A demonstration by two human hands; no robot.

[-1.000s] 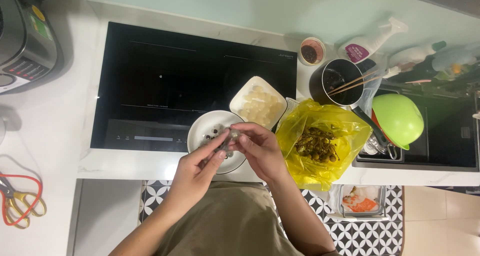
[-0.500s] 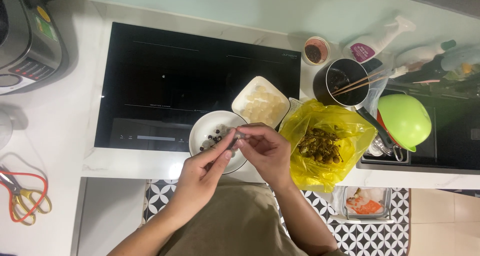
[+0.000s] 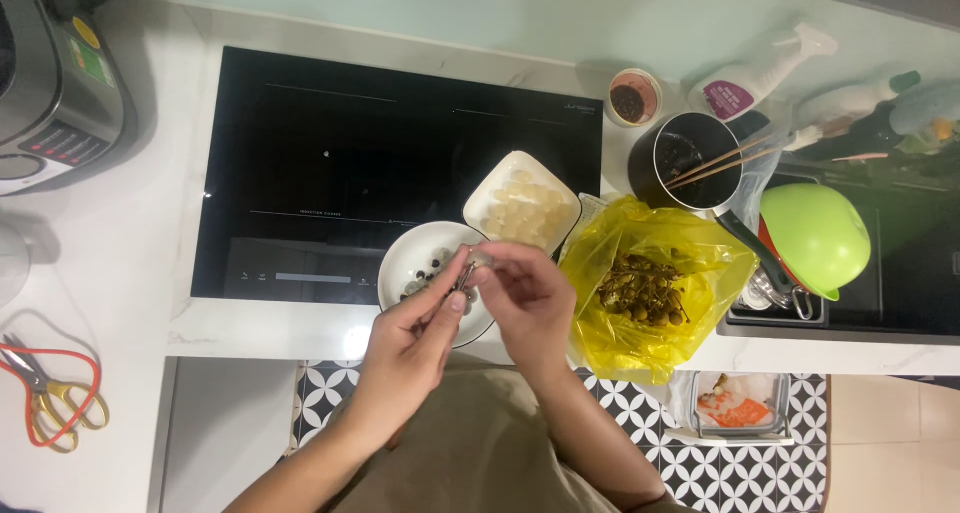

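A small pale fruit (image 3: 480,260) is pinched between the fingertips of the left hand (image 3: 415,338) and right hand (image 3: 525,298), just above the round white bowl (image 3: 410,263) of dark seeds on the white tabletop (image 3: 250,328). Beside it sit a square white dish (image 3: 520,208) of peeled flesh and a yellow plastic bag (image 3: 650,283) of husks.

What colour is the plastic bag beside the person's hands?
Yellow. The plastic bag, holding brownish fruit shells, shows clearly in the head view.

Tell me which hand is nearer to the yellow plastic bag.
Right. The right hand sits just beside the yellow plastic bag, at its left edge; the left hand is farther off, over the round white bowl.
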